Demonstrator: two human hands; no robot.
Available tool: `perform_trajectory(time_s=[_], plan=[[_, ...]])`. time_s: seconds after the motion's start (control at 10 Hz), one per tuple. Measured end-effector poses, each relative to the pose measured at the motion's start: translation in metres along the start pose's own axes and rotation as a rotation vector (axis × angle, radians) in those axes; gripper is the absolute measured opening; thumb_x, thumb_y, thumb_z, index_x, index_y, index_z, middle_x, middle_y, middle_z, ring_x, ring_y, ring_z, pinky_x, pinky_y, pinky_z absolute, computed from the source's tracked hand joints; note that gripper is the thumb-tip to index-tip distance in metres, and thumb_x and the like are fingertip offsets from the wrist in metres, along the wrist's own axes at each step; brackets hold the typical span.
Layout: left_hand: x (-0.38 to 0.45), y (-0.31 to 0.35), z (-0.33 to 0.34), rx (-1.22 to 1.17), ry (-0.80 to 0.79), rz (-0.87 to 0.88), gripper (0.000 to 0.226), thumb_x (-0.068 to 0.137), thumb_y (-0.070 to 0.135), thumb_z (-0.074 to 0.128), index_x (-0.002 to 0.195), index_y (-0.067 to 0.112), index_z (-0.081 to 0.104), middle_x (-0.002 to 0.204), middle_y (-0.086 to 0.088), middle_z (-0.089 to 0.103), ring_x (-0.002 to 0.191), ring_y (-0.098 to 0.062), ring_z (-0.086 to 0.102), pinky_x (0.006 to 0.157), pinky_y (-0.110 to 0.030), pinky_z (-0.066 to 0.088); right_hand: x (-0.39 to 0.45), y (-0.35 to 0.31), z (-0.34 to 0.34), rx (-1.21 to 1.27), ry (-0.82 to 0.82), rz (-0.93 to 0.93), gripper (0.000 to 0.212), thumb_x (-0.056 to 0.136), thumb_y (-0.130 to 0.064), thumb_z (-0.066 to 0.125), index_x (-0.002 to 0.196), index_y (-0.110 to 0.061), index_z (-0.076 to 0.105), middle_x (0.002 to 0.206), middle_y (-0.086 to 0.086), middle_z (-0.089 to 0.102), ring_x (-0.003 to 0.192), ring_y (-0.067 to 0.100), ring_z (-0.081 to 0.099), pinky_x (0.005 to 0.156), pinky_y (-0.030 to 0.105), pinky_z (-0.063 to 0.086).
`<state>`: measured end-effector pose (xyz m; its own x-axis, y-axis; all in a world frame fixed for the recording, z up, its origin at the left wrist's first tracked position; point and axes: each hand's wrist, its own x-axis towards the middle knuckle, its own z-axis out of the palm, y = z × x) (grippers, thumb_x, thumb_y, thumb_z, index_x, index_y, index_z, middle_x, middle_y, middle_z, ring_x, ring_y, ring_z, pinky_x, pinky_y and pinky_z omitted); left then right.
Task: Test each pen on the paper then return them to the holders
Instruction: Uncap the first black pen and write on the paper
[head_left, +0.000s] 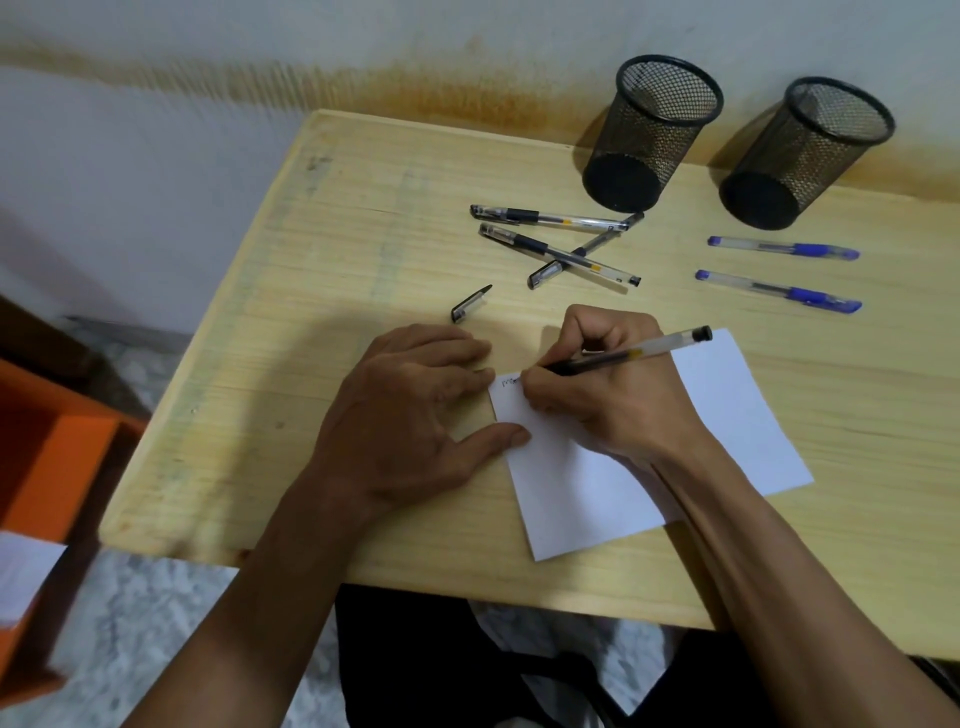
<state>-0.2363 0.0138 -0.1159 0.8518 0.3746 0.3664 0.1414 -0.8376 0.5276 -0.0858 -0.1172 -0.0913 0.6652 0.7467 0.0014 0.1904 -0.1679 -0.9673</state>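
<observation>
Early going: the right hand (608, 395) grips an uncapped black pen (628, 355), scribbling on the paper (727, 415) near the bench's front edge; the left hand (410, 415) lies flat, steadying the sheet. Five capped pens (561, 249) lie near both empty holders (649, 130) at the back edge.

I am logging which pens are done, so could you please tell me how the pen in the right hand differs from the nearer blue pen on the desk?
The pen in the right hand is black and uncapped, its tip on the paper; the nearer blue pen is blue, capped and lies untouched on the desk. Both have clear barrels.
</observation>
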Motion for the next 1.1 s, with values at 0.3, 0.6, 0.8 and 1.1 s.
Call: perform_trajectory(time_s=[0.3,0.6,0.8,1.1], plan=[[0.0013,-0.0011,-0.0002,-0.010,0.002,-0.002,0.055,0.068,0.059,0.079,0.099,0.014,0.080,0.117,-0.002,0.074,0.114,-0.021,0.066,0.097,-0.046,0.051,0.0015,0.0001,0.0000,-0.009,0.020,-0.002,0.026,0.066,0.008,0.078,0.060,0.002,0.053,0.064,0.034,0.062,0.052,0.036,0.057,0.045,0.052,0.046],[0.0002,-0.0024,0.0003,-0.010,-0.003,-0.003,0.055,0.068,0.059,0.081,0.101,0.015,0.079,0.118,-0.001,0.073,0.115,-0.020,0.065,0.097,-0.047,0.051,-0.0011,-0.0043,0.0030,0.009,0.021,-0.009,0.030,0.067,0.016,0.076,0.059,0.001,0.052,0.062,0.036,0.058,0.050,0.022,0.053,0.047,0.032,0.042],[-0.0003,-0.0027,0.0012,-0.022,-0.005,-0.013,0.056,0.068,0.060,0.080,0.101,0.015,0.079,0.118,0.000,0.073,0.115,-0.019,0.065,0.097,-0.046,0.051,-0.0025,-0.0016,0.0018,0.020,0.030,-0.013,0.028,0.067,0.018,0.075,0.060,0.007,0.050,0.063,0.036,0.059,0.050,0.021,0.053,0.047,0.034,0.043],[-0.0013,-0.0026,0.0016,-0.018,-0.006,-0.011,0.057,0.068,0.061,0.079,0.102,0.015,0.079,0.118,0.000,0.073,0.115,-0.018,0.065,0.097,-0.046,0.051,-0.0046,0.0036,0.0035,-0.065,0.072,-0.068,0.025,0.069,0.005,0.073,0.060,0.000,0.050,0.059,0.029,0.059,0.049,0.036,0.058,0.044,0.048,0.046]])
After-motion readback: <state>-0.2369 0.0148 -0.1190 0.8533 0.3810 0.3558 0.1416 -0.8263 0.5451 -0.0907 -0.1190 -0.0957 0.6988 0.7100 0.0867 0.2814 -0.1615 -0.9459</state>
